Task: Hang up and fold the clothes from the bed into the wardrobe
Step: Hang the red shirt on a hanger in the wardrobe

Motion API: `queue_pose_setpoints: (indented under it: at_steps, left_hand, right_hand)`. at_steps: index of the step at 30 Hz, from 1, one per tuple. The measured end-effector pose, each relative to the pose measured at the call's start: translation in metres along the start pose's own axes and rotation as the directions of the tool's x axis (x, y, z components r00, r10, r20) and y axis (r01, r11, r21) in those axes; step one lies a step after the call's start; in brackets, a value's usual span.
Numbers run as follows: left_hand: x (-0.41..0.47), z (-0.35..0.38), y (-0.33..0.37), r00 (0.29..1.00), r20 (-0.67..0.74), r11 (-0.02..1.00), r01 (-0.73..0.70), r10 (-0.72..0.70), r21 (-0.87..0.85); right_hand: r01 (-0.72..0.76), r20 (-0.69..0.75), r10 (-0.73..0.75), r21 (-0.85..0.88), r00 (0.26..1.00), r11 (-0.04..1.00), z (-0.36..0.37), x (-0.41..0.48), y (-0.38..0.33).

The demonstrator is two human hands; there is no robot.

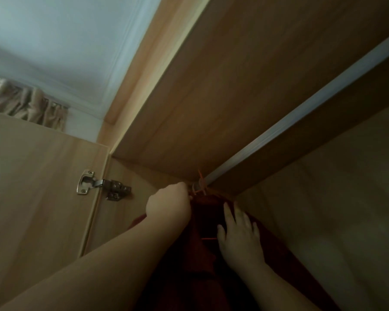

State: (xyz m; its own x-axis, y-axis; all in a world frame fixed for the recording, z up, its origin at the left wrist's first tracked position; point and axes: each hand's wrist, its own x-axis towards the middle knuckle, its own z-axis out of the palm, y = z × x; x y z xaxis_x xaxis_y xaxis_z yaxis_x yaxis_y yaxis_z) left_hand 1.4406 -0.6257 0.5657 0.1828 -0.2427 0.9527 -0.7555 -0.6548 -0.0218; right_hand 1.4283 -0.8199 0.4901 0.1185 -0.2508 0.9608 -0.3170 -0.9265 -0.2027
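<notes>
Lower centre: a left hand (pixel 169 203) grips an orange hanger (pixel 200 176) hooked at the rail's (pixel 301 113) left end, close to the wardrobe (pixel 121 221) side wall. The right hand (pixel 238 234) rests flat, fingers straight, on the dark red garment (pixel 200 254). The rail runs bare toward the upper right.

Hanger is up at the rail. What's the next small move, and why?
Probably settle the hanger fully over the rail, then let go: the left hand grips it at the rail's end, and the right hand lies flat on the red garment.
</notes>
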Motion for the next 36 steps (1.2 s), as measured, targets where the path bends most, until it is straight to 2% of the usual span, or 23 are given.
queue_pose_setpoints:
  at_steps: [4,7,12,14,18,21,24,27,31,36]
  left_hand:
    - [-0.007,0.023,0.008,0.999,0.032,1.000,0.018,-0.018,-0.002]
    - [-0.019,0.039,0.009,0.999,-0.045,0.999,0.002,0.000,0.041]
    - [-0.051,0.051,0.005,0.968,-0.197,0.977,-0.124,0.158,0.175]
    - [-0.070,0.048,0.003,0.958,-0.200,0.973,-0.180,0.207,0.142]
    - [-0.121,0.036,0.006,0.939,-0.150,0.947,-0.319,0.310,-0.044]
    - [-0.170,0.033,0.010,0.907,-0.066,0.880,-0.420,0.416,-0.221]
    - [-0.223,0.030,0.005,0.879,-0.033,0.814,-0.455,0.476,-0.362]
    - [-0.278,0.021,0.000,0.860,-0.021,0.716,-0.437,0.510,-0.544]
    - [-0.365,0.009,0.000,0.819,0.013,0.527,-0.357,0.574,-0.771]
    - [-0.497,-0.016,0.003,0.689,0.087,0.322,-0.221,0.720,-0.921]
  right_hand:
    - [-0.025,0.049,0.024,0.028,0.998,0.999,0.008,-0.011,0.021]
    - [-0.019,0.114,0.014,0.047,0.993,0.999,0.008,-0.021,0.030]
    - [-0.043,0.133,0.041,0.012,0.990,0.999,0.001,-0.036,0.027]
    - [-0.065,0.122,0.064,0.007,0.991,0.998,-0.005,-0.047,0.027]
    - [-0.088,0.184,0.089,-0.010,0.979,0.996,-0.032,-0.087,0.022]
    - [-0.085,0.184,0.097,-0.070,0.978,0.994,-0.066,-0.140,0.013]
    - [-0.128,0.191,0.161,-0.173,0.968,0.977,-0.110,-0.209,0.003]
    - [-0.218,0.198,0.278,-0.277,0.940,0.936,-0.154,-0.288,-0.017]
    - [-0.298,0.198,0.433,-0.481,0.879,0.825,-0.209,-0.397,-0.065]
    - [-0.322,0.172,0.589,-0.700,0.789,0.637,-0.280,-0.529,-0.136]
